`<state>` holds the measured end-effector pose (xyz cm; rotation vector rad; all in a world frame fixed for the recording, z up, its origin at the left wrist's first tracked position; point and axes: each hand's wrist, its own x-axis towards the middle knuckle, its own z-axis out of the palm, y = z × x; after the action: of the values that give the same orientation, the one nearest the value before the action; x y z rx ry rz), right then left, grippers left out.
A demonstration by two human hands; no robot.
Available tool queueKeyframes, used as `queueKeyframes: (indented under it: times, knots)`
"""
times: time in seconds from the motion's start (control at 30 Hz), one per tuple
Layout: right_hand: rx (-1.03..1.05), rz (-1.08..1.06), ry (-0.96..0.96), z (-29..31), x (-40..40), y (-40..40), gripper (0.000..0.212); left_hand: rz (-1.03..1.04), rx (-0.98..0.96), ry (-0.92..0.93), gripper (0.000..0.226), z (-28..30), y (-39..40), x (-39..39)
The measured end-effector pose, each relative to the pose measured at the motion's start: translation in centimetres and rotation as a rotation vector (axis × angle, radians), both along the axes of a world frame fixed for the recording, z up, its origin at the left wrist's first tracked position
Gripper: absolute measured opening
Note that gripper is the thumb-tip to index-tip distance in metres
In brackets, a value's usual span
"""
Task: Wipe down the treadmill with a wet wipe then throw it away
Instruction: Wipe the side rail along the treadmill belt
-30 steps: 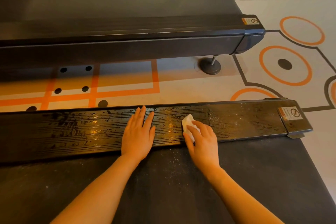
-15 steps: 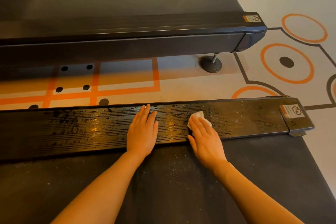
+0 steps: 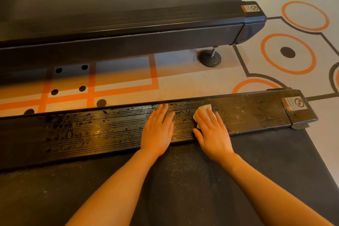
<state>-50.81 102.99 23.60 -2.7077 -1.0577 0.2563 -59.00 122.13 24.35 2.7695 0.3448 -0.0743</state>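
Viewed from above, looking forward and down. Near treadmill: dark belt (image 3: 183, 189) filling the near part of the scene, with a ribbed black side rail (image 3: 91, 134) running left to right along its far edge. Rail glossy and streaked with wet patches from the left up to the hands, duller and speckled to the right of them. At the rail's right end, a black end cap (image 3: 300, 115) bearing a small warning sticker (image 3: 294, 104).

Left hand (image 3: 157, 130) laid palm down on the rail, fingers straight and close together, holding nothing. Right hand (image 3: 212, 132) just to its right, also flat, fingers straight and slightly spread, pressing a white wet wipe (image 3: 203, 109) against the rail. Wipe mostly hidden under the fingers, showing only past the fingertips at the rail's far edge and beside the thumb. Both bare forearms reaching in over the belt from the near edge.

Farther off, a second treadmill (image 3: 128, 29) lying parallel, raised on a round levelling foot (image 3: 210, 58). Between and beyond, pale floor (image 3: 183, 82) patterned with orange squares, orange rings and dark dots.
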Motion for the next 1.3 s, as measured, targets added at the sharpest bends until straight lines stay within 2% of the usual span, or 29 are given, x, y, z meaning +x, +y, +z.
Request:
queueKeyframes:
  times: [0.2, 0.4, 0.5, 0.67, 0.9, 1.3]
  knots:
    - [0.063, -0.045, 0.148, 0.1, 1.8, 1.4, 0.062, -0.012, 0.036, -0.029, 0.047, -0.4, 0.0, -0.1]
    - [0.031, -0.027, 0.068, -0.6, -3.8, 0.3, 0.064, -0.017, 0.073, -0.027, 0.049, -0.9, 0.0, -0.3]
    - [0.034, -0.051, 0.135, -0.8, -5.5, -0.3, 0.064, -0.021, 0.088, -0.037, 0.047, -0.9, 0.0, -0.3]
    - [0.029, -0.024, 0.066, -0.2, -2.3, 1.8, 0.062, -0.022, 0.071, -0.028, 0.047, -1.0, 0.1, -0.3]
    - [0.019, -0.083, 0.126, 0.5, 2.1, 4.9, 0.059, -0.027, 0.094, -0.038, 0.048, -1.3, 0.0, -0.2]
    - [0.048, -0.047, 0.146, -0.6, -5.5, 0.1, 0.062, -0.013, 0.085, -0.041, 0.048, -1.2, -0.1, -0.3]
